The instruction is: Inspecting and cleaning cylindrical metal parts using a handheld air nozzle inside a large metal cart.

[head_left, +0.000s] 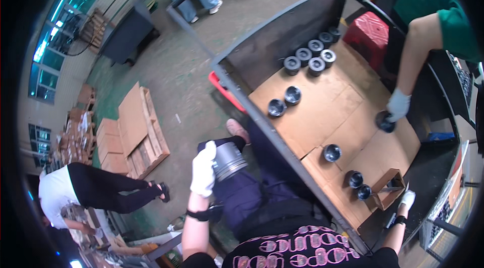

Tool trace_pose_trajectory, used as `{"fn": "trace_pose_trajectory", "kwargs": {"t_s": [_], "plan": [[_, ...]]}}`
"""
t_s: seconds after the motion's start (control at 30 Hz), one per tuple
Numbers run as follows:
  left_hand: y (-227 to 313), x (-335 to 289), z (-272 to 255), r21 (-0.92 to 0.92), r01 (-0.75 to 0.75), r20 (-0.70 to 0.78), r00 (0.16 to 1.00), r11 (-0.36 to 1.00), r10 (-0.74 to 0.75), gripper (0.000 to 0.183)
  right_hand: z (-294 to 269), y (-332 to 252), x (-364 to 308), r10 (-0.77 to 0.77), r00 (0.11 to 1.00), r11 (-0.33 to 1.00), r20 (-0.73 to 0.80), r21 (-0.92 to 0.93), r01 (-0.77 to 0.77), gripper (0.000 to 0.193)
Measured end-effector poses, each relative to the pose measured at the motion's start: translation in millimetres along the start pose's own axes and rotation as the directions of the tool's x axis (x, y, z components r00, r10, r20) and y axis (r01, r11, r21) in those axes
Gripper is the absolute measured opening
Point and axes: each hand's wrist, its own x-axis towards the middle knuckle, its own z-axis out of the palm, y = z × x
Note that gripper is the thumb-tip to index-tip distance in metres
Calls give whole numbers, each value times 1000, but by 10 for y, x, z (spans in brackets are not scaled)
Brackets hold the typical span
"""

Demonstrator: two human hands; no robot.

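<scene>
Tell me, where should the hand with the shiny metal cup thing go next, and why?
Probably across to the cardboard-lined bin. The left hand, in a white glove, grips a grey metal piston outside the bin, above the person's lap. Similar pistons already stand on the cardboard, with bare space among them. The right hand rests at the bin's near edge by a small cardboard box.
</scene>
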Motion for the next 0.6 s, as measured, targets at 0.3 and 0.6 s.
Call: {"fn": "trace_pose_trajectory", "kwargs": {"t_s": [0.3,0.6], "plan": [[295,-86,-222,-15,-6,174,985,1000,8,25,-2573,-3979,-2462,-615,737,440,280,898,26,23],[449,-291,-488,211,-263,246,947,942,209,25,-2621,-5283,-3676,-882,-276,-365,-381,184,913,38]]}}
